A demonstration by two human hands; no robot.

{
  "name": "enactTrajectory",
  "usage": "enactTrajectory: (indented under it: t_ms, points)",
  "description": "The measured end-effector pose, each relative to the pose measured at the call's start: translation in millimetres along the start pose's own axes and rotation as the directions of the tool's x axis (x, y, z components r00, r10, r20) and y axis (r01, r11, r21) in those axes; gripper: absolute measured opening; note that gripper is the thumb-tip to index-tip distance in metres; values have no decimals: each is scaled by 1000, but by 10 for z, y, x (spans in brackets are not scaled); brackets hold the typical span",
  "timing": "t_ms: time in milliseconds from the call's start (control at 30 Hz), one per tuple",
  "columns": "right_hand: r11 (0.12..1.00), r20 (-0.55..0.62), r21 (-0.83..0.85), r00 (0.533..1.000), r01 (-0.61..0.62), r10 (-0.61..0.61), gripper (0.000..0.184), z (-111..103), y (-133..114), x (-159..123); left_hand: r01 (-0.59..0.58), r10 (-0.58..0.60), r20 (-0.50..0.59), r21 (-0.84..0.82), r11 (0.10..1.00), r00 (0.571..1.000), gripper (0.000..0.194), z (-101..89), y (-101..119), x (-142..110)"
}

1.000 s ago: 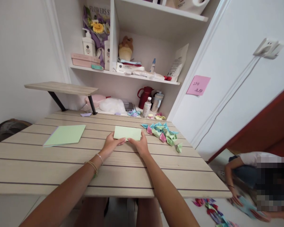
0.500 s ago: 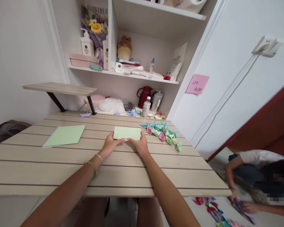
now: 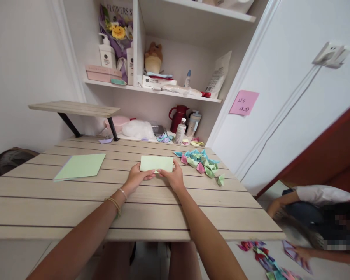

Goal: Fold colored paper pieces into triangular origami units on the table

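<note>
A light green sheet of paper [image 3: 156, 163], folded into a long rectangle, is held just above the middle of the table. My left hand [image 3: 136, 177] grips its left end, thumb along the lower edge. At the right end my right hand [image 3: 174, 175] does the same, and the two thumbs nearly meet at the bottom middle. The fingers behind the paper are mostly hidden. To the right lies a pile of folded paper boats [image 3: 200, 157] in blue, green and pink. A stack of flat green paper [image 3: 81, 166] rests on the left.
The slatted wooden table [image 3: 151, 217] has a small raised shelf [image 3: 76, 108] at the back left. Behind stand a bottle [image 3: 180, 131], a red jug [image 3: 178, 118] and a tumbler [image 3: 194, 123]. Low on the right, another person [image 3: 312, 210] crouches beside colourful folded papers [image 3: 265, 258] on the floor.
My hands and the folded green paper stay almost in place. On the floor at right, the other person's arm has shifted and the purple paper there lies flatter.
</note>
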State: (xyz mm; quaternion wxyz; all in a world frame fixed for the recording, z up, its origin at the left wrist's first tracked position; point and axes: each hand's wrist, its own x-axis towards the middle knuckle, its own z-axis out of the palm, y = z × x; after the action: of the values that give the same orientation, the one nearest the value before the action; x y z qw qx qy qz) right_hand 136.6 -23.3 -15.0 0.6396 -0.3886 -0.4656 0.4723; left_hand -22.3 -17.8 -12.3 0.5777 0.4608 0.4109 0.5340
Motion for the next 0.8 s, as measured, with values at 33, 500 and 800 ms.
enactTrajectory:
  t_ms: [33,500,800]
  points:
    - [1000,-3,0,1000,-5,5,79,-5,-7,0,1,-1,-3,1,1000,1000,51,0,4,-3]
    - [985,46,51,986,-162,160,64,-197,19,105,99,-92,111,-59,993,990,41,-163,35,39]
    - [964,244,60,940,-260,239,29,-291,57,103,129,-114,156,-87,988,981,33,-252,49,72]
